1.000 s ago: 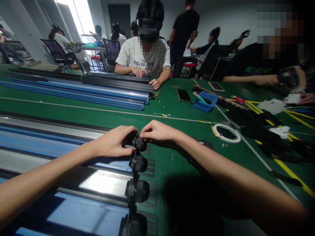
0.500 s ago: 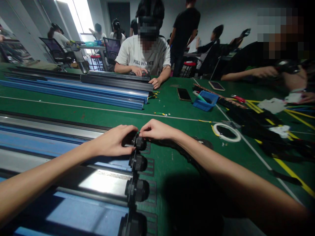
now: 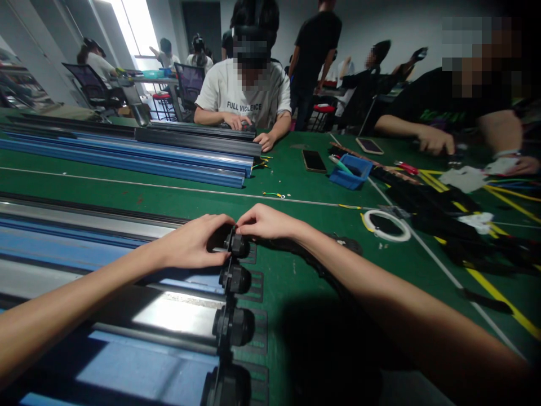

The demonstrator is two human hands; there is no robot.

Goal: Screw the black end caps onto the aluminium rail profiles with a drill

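Observation:
Several blue and silver metal profiles [image 3: 169,311] lie side by side at the left, each ending in a black end plate with a black cable gland [image 3: 240,327]. My left hand [image 3: 198,239] is curved round the end plate [image 3: 229,241] of a far profile, fingertips on its top edge and thumb near its lower side. My right hand [image 3: 264,223] pinches at the upper edge of that plate, just above the farthest cable gland [image 3: 239,246]. Whatever sits between the right fingertips is too small to make out. Flat black slotted pieces [image 3: 256,286] lie beside the glands.
Across the green table [image 3: 296,186] lie more blue and black profiles [image 3: 169,152], before a person in a white shirt. Towards the right are a phone [image 3: 314,160], a blue tray [image 3: 350,172], a white coil [image 3: 407,230] and black-yellow cables [image 3: 477,239]. Another person works there.
My hands stay at the same end plate, with only slight finger movement. The view has shifted a little. The person at the right has lowered a hand towards the table.

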